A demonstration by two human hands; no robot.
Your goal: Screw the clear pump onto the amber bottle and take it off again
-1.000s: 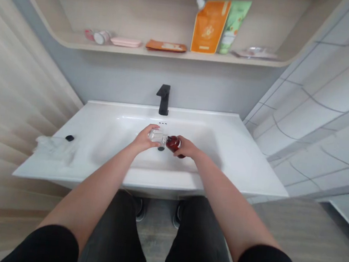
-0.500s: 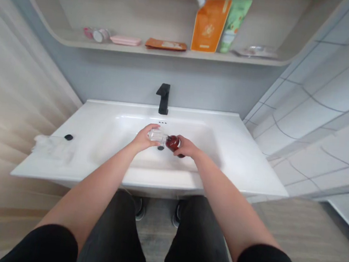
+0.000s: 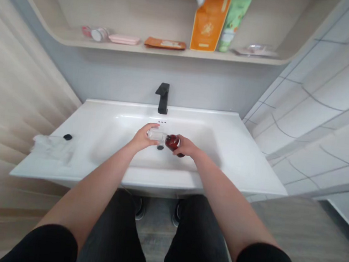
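Observation:
Over the white sink basin [image 3: 116, 141], my left hand [image 3: 142, 137] is closed around a clear bottle [image 3: 156, 134], tipped on its side with its neck toward the right. My right hand [image 3: 186, 146] grips a dark red-brown bottle [image 3: 172, 142], tilted with its neck toward the clear one. The two necks meet or nearly meet; whether they touch I cannot tell. Just below the necks shows the dark drain [image 3: 160, 147]. Any liquid passing between the bottles is too small to make out.
A black faucet [image 3: 163, 98] rises behind the basin. On the counter at left lie a crumpled clear plastic bag [image 3: 53, 149] and a small black cap [image 3: 68, 137]. The shelf [image 3: 127, 48] above carries an orange pouch [image 3: 209, 23], a green tube [image 3: 233, 24] and several small items.
Both hands keep hold of their bottles over the basin, with almost no movement. The whole view has shifted very slightly.

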